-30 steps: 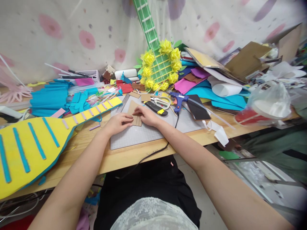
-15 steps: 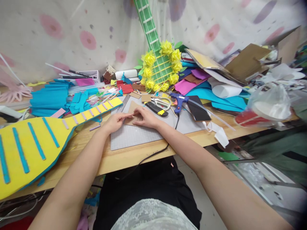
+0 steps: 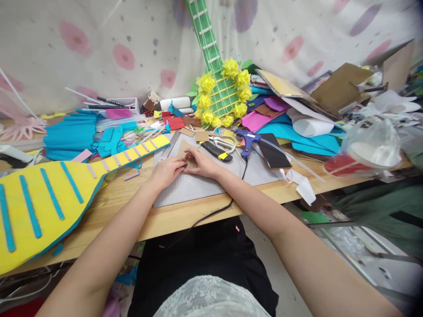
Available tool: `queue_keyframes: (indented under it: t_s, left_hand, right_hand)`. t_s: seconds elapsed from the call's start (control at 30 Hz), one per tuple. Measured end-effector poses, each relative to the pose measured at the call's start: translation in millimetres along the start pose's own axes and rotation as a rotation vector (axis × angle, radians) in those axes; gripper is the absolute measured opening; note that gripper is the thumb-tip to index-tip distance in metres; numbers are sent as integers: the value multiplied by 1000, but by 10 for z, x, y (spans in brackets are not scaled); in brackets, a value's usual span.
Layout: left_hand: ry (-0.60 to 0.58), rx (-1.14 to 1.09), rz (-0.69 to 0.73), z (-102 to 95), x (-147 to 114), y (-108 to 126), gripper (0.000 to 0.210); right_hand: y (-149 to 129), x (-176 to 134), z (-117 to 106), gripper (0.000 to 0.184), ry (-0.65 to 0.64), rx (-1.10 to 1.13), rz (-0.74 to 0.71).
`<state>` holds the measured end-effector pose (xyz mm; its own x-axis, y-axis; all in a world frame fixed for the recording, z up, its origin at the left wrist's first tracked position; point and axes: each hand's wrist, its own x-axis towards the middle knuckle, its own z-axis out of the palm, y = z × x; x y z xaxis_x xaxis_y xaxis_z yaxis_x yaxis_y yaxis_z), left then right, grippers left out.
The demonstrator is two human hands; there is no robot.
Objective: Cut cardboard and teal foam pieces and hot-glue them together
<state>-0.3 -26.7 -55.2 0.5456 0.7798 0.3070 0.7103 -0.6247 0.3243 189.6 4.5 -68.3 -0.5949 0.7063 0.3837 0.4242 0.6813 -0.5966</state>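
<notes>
Both hands meet over a small brown piece of cardboard (image 3: 185, 146) on the grey cutting mat (image 3: 208, 187). My left hand (image 3: 168, 171) has its fingers pressed together at the cardboard's left side, their tips against my right hand. With thumb and fingers bent, my right hand (image 3: 201, 163) grips the cardboard from the right. The hands cover much of the piece. Just beyond them lie a yellow-and-black utility knife (image 3: 215, 151), white-handled scissors (image 3: 226, 143) and small cardboard scraps (image 3: 202, 136).
A yellow guitar-shaped cutout (image 3: 59, 185) lies left. A green one with yellow flowers (image 3: 223, 94) leans at the back. Right of the mat are a blue glue gun (image 3: 247, 140) with a trailing cord, a phone (image 3: 273, 150) and a bagged red cup (image 3: 350, 165). Coloured paper (image 3: 307, 136) is piled behind.
My left hand has slid right and closed in against my right hand, covering more of the cardboard. My right hand stays nearly in place. The view has shifted slightly.
</notes>
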Motion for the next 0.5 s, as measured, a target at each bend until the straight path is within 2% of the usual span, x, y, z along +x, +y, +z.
queue_keyframes:
  t_s: [0.13, 0.2, 0.27, 0.33, 0.4, 0.5]
  left_hand:
    - [-4, 17, -11, 12, -2, 4, 29]
    - [-13, 23, -27, 16, -1, -2, 29]
    - [-19, 31, -38, 24, -1, -6, 29]
    - [-13, 33, -33, 39, -5, -14, 28]
    - [6, 38, -19, 62, -15, -28, 27]
    - [46, 51, 0, 101, -37, -45, 28]
  right_hand:
    - [12, 6, 12, 69, 25, 38, 4]
    - [17, 33, -61, 68, 49, 69, 73]
    - [38, 62, -203, 57, 123, 28, 203]
    - [82, 69, -383, 41, 205, -150, 345]
    - [134, 44, -545, 35, 157, -370, 411]
    - [187, -25, -672, 50, 15, -540, 458]
